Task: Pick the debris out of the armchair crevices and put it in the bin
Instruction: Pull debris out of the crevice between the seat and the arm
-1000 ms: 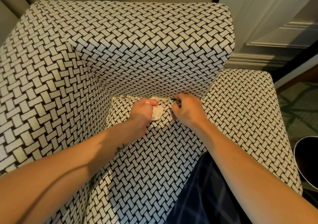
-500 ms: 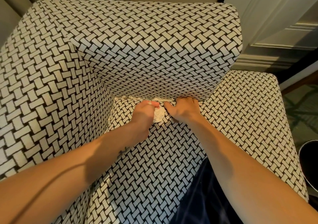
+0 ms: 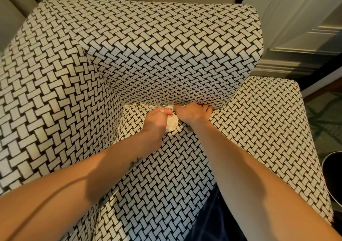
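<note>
The armchair [image 3: 166,46], in a black-and-white basket-weave cloth, fills most of the view, w/ its back cushion far, a tall arm on the left and the seat running near. The bin [image 3: 323,174] is only a dark curved rim at the right edge, off the chair and well apart from both hands. The person's left hand [image 3: 155,123] sits on the seat just in front of the back crevice, fingers curled round a crumpled white wad [image 3: 171,124], which looks like debris already gathered. The right hand [image 3: 193,113] is just beside it, touching or nearly so, knuckles up and fingertips pushed in under the back cushion; they're curled, but whether they pinch anything can't be told, since the cushion hides the tips. More pale scraps [image 3: 146,106] lie along the crevice line to the left of the hands, so the task's stuff is partly in the left hand and partly lodged in the gap. Judged risks: digging blind, the right fingers could shove bits deeper instead of drawing them out; the wad is loose paper, so adding more to an overfull grip may shed crumbs onto the seat; and the bin being so far right, a hurried carry could drop pieces on the floor
</note>
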Available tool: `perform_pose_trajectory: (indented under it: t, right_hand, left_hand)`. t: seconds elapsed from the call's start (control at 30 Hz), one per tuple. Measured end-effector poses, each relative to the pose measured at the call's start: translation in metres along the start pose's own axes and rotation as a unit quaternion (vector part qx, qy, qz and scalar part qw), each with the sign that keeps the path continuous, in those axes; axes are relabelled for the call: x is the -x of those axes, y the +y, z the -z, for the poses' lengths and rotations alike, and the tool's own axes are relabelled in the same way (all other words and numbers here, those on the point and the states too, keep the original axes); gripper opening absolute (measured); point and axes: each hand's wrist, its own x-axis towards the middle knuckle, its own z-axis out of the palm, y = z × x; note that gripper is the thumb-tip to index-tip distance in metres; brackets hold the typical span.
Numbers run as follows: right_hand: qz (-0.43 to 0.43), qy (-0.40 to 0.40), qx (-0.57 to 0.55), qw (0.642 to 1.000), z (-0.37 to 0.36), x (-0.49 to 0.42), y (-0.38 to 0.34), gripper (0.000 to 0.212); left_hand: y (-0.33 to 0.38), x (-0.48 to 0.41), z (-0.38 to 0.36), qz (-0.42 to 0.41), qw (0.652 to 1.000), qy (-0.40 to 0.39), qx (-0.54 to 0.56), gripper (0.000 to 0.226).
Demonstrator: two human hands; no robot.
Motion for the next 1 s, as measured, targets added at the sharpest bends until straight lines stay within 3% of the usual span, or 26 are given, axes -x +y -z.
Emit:
perform_pose_trajectory:
  t: [0.3,0.5,0.57,0.63,0.73,1.0]
  right_hand:
    - [0.027,0.075,-0.045,0.996,-0.013,0.000,0.012,0.050]
    - [0.031,-0.017,-0.088,0.995,0.005,0.007,0.014,0.047]
    - [0.006,-0.045,-0.044,0.998,0.008,0.005,0.007,0.067]
    - [-0.005,-0.026,-0.003,1.000,0.005,0.003,0.001,0.076]
    - [0.003,0.031,0.014,0.999,-0.005,0.000,0.001,0.065]
    - [0.026,0.060,-0.090,0.994,-0.006,0.007,0.011,0.049]
  left_hand:
    - [-0.004,-0.004,0.002,-0.004,0.999,0.009,-0.040,0.038]
    - [-0.003,-0.003,0.001,-0.004,1.000,0.006,-0.028,0.036]
    - [-0.004,-0.003,0.001,-0.002,1.000,0.008,-0.014,0.034]
    - [-0.003,-0.004,0.001,0.002,1.000,0.012,-0.012,0.033]
    - [-0.002,-0.003,0.001,0.003,1.000,0.009,-0.010,0.035]
    - [-0.002,-0.001,0.003,0.020,1.000,0.005,-0.014,0.037]
